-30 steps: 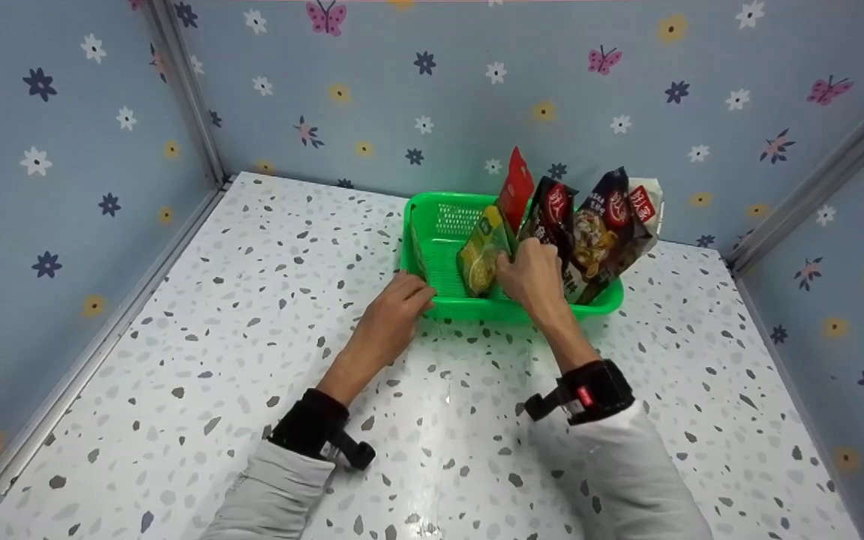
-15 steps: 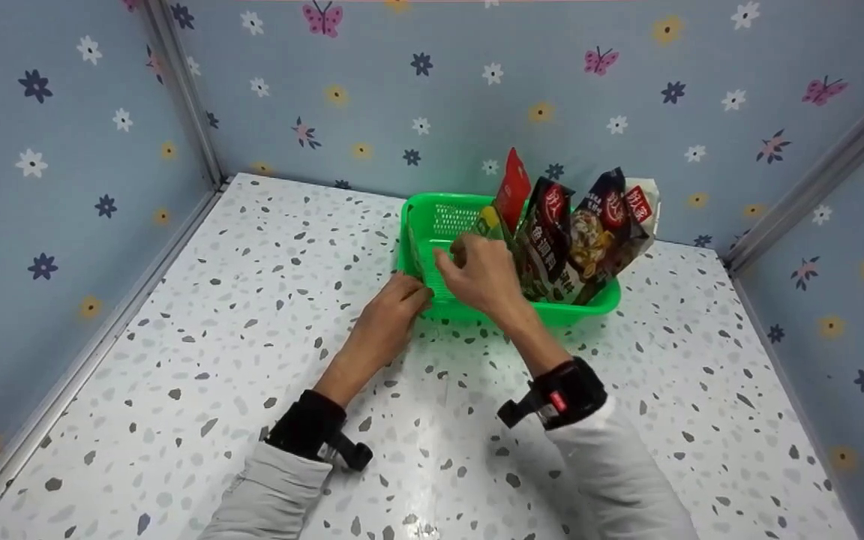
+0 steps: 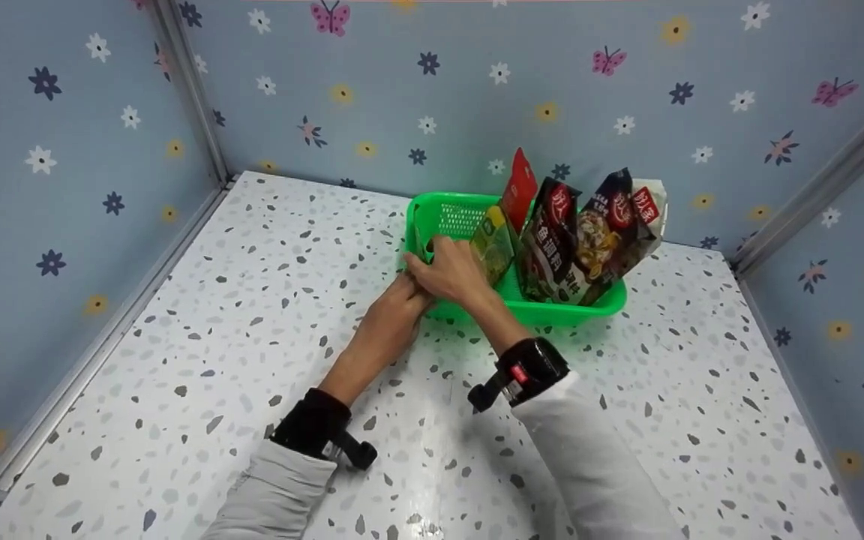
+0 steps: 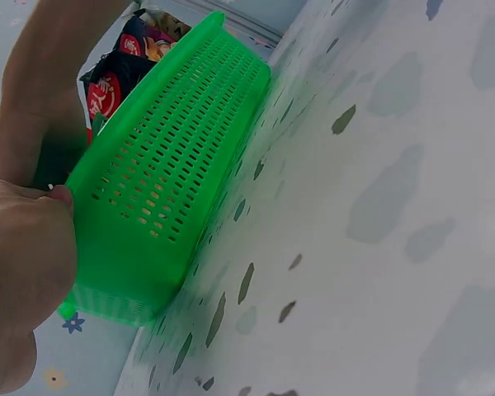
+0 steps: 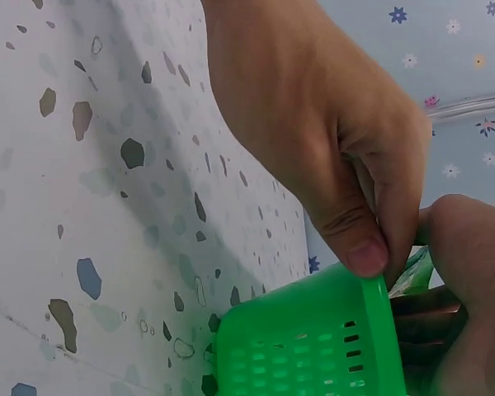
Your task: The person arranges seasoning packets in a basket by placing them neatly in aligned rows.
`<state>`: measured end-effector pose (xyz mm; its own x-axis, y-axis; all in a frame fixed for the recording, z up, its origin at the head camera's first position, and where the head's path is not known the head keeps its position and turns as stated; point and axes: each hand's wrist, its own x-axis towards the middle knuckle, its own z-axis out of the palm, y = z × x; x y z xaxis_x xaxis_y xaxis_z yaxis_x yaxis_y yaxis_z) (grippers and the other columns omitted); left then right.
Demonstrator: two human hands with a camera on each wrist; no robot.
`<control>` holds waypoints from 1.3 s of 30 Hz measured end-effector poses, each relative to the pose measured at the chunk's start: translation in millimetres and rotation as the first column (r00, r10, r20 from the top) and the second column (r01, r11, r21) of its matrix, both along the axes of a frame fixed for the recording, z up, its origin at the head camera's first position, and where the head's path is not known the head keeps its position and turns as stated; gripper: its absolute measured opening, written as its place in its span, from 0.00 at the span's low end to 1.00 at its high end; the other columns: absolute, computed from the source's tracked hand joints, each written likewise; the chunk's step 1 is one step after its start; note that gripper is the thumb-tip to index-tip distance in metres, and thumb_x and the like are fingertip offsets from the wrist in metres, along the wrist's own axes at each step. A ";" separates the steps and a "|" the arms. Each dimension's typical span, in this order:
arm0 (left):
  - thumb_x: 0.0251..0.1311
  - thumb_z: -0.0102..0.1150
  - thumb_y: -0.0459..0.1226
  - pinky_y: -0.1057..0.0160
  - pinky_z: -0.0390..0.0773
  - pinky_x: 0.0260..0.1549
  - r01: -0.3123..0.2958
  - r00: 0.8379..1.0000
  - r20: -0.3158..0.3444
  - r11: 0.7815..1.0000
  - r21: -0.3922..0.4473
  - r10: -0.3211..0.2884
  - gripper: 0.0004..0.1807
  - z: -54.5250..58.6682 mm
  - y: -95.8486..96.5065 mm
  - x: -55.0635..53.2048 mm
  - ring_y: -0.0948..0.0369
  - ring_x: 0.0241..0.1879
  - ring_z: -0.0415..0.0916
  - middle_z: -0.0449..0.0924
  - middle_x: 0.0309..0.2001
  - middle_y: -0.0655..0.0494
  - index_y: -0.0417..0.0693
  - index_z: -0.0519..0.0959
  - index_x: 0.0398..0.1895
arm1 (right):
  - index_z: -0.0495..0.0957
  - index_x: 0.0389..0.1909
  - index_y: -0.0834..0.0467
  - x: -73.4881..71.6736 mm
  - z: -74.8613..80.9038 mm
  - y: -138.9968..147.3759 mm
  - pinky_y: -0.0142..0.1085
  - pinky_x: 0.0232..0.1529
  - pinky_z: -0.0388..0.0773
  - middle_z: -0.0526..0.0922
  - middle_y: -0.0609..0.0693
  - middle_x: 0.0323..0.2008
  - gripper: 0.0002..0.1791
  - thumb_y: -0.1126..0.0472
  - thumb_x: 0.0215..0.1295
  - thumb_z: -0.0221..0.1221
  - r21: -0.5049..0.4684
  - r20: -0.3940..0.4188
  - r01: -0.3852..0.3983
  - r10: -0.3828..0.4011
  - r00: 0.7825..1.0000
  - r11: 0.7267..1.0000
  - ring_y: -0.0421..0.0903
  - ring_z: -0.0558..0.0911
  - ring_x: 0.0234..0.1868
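A green plastic basket (image 3: pixel 552 313) stands on the speckled table. My left hand (image 3: pixel 394 311) grips its near left corner; in the right wrist view the left thumb (image 5: pixel 365 254) lies at the rim with fingers behind it. My right hand (image 3: pixel 451 270) reaches into the basket's left end, its thumb beside the left hand. A thin green packet (image 3: pixel 418 225) stands along the left wall, its corner showing between both hands in the right wrist view. The right fingertips are mostly hidden, and I cannot tell whether they pinch this packet. Right of that hand leans a yellow-green packet (image 3: pixel 493 244).
Red (image 3: pixel 520 187), dark (image 3: pixel 550 240) and brown-black (image 3: pixel 604 232) food packets stand in the basket's right part, with a white one (image 3: pixel 649 206) behind. A flowered back wall (image 3: pixel 372 90) rises close behind the basket. White speckled tabletop (image 3: pixel 199 330) stretches to the left and front.
My right hand has left the yellow-green packet's right side and moved left over it to the basket's left end, beside the left hand. The left hand stays at the corner.
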<state>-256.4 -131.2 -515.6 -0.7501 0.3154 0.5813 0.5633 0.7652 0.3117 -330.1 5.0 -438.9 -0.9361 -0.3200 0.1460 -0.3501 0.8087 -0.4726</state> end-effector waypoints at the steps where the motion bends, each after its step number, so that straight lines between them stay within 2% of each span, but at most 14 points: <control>1: 0.84 0.59 0.35 0.52 0.84 0.71 0.005 1.000 -0.011 1.000 0.003 -0.004 0.17 0.3 0.2 -0.6 0.47 0.69 0.82 0.85 0.66 0.42 0.38 0.87 0.66 | 0.74 0.33 0.54 -1.2 -0.7 1.4 0.38 0.25 0.65 0.68 0.47 0.24 0.23 0.41 0.82 0.63 -0.007 -0.008 0.000 0.000 1.000 1.000 0.47 0.72 0.26; 3: 0.83 0.61 0.34 0.53 0.86 0.67 0.010 0.999 -0.031 1.000 0.006 -0.010 0.14 0.5 0.6 -1.6 0.48 0.64 0.83 0.87 0.61 0.44 0.38 0.89 0.61 | 0.71 0.26 0.53 -2.6 -1.5 4.6 0.37 0.24 0.64 0.66 0.46 0.21 0.24 0.46 0.82 0.63 -0.022 -0.026 -0.005 0.004 1.000 1.000 0.47 0.71 0.23; 7: 0.80 0.64 0.33 0.51 0.84 0.73 0.024 0.998 -0.057 1.000 0.014 -0.024 0.09 -0.5 0.8 -3.3 0.49 0.59 0.85 0.89 0.55 0.46 0.38 0.89 0.54 | 0.64 0.17 0.50 -5.0 -3.5 13.3 0.38 0.22 0.65 0.62 0.45 0.15 0.29 0.53 0.83 0.61 -0.035 -0.077 -0.016 0.013 0.997 0.999 0.46 0.69 0.19; 10: 0.79 0.65 0.32 0.46 0.78 0.80 0.038 0.998 -0.057 0.999 0.024 -0.036 0.09 -1.3 0.9 -3.8 0.48 0.61 0.86 0.89 0.56 0.46 0.37 0.89 0.54 | 0.61 0.15 0.49 -13.6 -13.8 24.1 0.39 0.21 0.62 0.58 0.44 0.14 0.32 0.56 0.85 0.59 -0.054 -0.109 -0.032 0.026 0.994 0.998 0.44 0.65 0.16; 13: 0.79 0.65 0.32 0.44 0.77 0.82 0.046 0.998 -0.044 0.998 0.032 -0.044 0.10 -1.8 1.1 -3.5 0.47 0.63 0.86 0.89 0.56 0.45 0.37 0.88 0.55 | 0.57 0.15 0.48 -15.5 -16.8 34.9 0.38 0.20 0.57 0.53 0.43 0.14 0.33 0.61 0.85 0.58 -0.101 -0.111 -0.043 0.031 0.993 0.994 0.42 0.57 0.14; 15: 0.79 0.65 0.32 0.43 0.76 0.82 0.053 0.998 -0.039 0.998 0.039 -0.051 0.10 -2.1 1.1 -3.4 0.47 0.62 0.87 0.89 0.56 0.44 0.36 0.88 0.55 | 0.55 0.15 0.47 -16.5 -18.1 41.7 0.37 0.20 0.53 0.51 0.42 0.14 0.33 0.63 0.84 0.57 -0.135 -0.114 -0.038 0.022 0.993 0.990 0.40 0.53 0.13; 16: 0.79 0.65 0.32 0.43 0.76 0.81 0.055 0.998 -0.039 0.998 0.039 -0.053 0.10 -2.2 1.2 -3.3 0.47 0.61 0.87 0.89 0.55 0.44 0.36 0.88 0.55 | 0.54 0.16 0.47 -10.7 -11.3 42.9 0.37 0.20 0.53 0.50 0.42 0.14 0.33 0.66 0.83 0.57 -0.142 -0.110 -0.023 0.007 0.994 0.990 0.40 0.53 0.13; 17: 0.79 0.65 0.32 0.42 0.77 0.81 0.057 0.998 -0.042 0.998 0.041 -0.055 0.09 -2.2 1.3 -3.5 0.47 0.60 0.87 0.88 0.54 0.44 0.36 0.88 0.54 | 0.53 0.16 0.47 -10.5 -11.0 45.8 0.36 0.20 0.52 0.50 0.41 0.14 0.33 0.66 0.82 0.57 -0.152 -0.110 -0.011 -0.006 0.994 0.988 0.40 0.52 0.13; 21: 0.79 0.65 0.31 0.42 0.78 0.80 0.053 0.997 -0.066 0.998 0.034 -0.051 0.06 -2.2 1.7 -4.2 0.49 0.56 0.87 0.87 0.50 0.46 0.38 0.87 0.50 | 0.53 0.16 0.47 -10.1 -9.8 54.0 0.36 0.20 0.53 0.49 0.41 0.15 0.33 0.66 0.82 0.58 -0.140 -0.101 0.054 -0.069 0.992 0.989 0.41 0.53 0.13; 26: 0.78 0.65 0.30 0.42 0.78 0.80 0.052 0.996 -0.072 0.998 0.032 -0.050 0.04 -1.9 2.0 -5.0 0.49 0.55 0.86 0.86 0.48 0.47 0.39 0.87 0.49 | 0.56 0.17 0.49 -9.6 -9.0 60.0 0.38 0.21 0.58 0.52 0.43 0.15 0.32 0.64 0.84 0.59 -0.114 -0.100 0.115 -0.127 0.987 0.987 0.43 0.59 0.14; 33: 0.79 0.65 0.32 0.43 0.77 0.81 0.059 0.998 -0.038 0.997 0.042 -0.057 0.06 -0.8 1.5 -3.9 0.49 0.56 0.85 0.86 0.49 0.48 0.39 0.88 0.50 | 0.59 0.15 0.50 -8.0 -8.7 68.3 0.39 0.22 0.59 0.55 0.44 0.13 0.33 0.63 0.85 0.60 -0.124 -0.126 0.142 -0.157 0.979 0.982 0.45 0.62 0.14; 39: 0.80 0.64 0.32 0.43 0.75 0.83 0.046 0.998 -0.034 0.999 0.028 -0.045 0.08 -0.6 1.1 -3.9 0.49 0.57 0.85 0.86 0.50 0.47 0.36 0.88 0.51 | 0.61 0.14 0.50 -4.0 -6.3 76.2 0.38 0.21 0.61 0.56 0.44 0.11 0.33 0.60 0.84 0.62 -0.129 -0.154 0.159 -0.178 0.972 0.979 0.45 0.64 0.13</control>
